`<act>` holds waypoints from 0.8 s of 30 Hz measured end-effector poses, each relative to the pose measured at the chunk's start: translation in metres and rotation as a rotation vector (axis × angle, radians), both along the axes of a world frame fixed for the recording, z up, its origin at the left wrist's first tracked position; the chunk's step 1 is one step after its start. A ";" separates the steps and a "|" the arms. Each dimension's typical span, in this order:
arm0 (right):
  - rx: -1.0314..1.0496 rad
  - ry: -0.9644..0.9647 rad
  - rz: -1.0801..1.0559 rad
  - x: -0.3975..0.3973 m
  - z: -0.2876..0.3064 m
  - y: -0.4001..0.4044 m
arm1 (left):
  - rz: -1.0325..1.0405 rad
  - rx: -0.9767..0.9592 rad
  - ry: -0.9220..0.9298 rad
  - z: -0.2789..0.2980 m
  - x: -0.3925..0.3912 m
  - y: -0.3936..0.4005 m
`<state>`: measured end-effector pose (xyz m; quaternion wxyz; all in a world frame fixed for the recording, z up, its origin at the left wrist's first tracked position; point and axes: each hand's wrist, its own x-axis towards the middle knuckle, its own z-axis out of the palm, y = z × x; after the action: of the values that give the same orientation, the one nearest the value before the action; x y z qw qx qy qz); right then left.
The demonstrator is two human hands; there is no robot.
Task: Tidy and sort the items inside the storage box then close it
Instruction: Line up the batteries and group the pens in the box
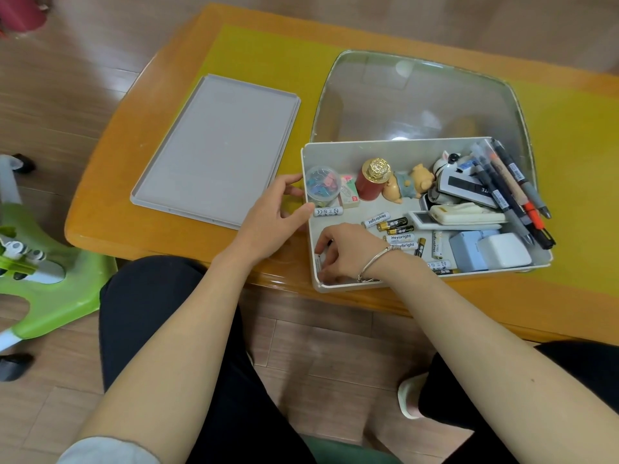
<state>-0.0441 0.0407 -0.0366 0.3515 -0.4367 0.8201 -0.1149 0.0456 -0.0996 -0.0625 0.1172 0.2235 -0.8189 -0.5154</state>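
The right hand (345, 252) curled its fingers around a white battery (319, 262) in the near left corner of the open storage box (395, 147). The left hand (273, 216), fingers relaxed, touched the box's left wall. The grey lid (217, 149) lay flat on the table (110, 182), left of the box.
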 end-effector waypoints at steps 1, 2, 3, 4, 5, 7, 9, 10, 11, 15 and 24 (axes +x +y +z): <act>-0.001 0.003 0.006 0.000 0.000 0.000 | -0.002 0.003 0.001 0.000 0.000 0.000; -0.004 0.009 0.009 0.000 0.001 0.001 | -0.005 0.008 0.001 0.001 0.000 0.000; -0.009 0.018 0.004 -0.001 0.001 0.002 | -0.005 0.012 0.001 0.001 0.001 0.001; -0.018 0.028 -0.011 -0.002 0.002 0.003 | -0.003 0.015 0.000 0.002 0.001 0.001; -0.032 0.030 -0.041 -0.004 0.002 0.004 | -0.003 0.014 -0.001 0.002 0.001 0.001; -0.065 0.046 -0.113 -0.008 0.001 0.006 | -0.002 0.009 -0.002 0.003 0.001 0.001; -0.081 0.138 -0.150 -0.013 -0.002 0.007 | -0.002 0.013 0.000 0.003 0.001 0.001; -0.082 0.183 -0.161 -0.015 -0.004 0.007 | -0.004 0.020 0.003 0.003 0.001 0.001; -0.079 0.222 -0.168 -0.016 -0.005 0.006 | -0.005 0.028 0.005 0.003 0.001 0.000; 0.001 0.341 -0.174 -0.019 -0.011 -0.003 | -0.010 0.042 0.001 0.002 0.001 -0.001; -0.041 0.546 -0.176 -0.027 -0.006 0.002 | -0.012 0.031 0.001 0.002 0.001 -0.003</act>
<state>-0.0716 0.0425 -0.0431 0.0977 -0.3858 0.9165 -0.0396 0.0467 -0.1025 -0.0608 0.1109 0.2200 -0.8121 -0.5290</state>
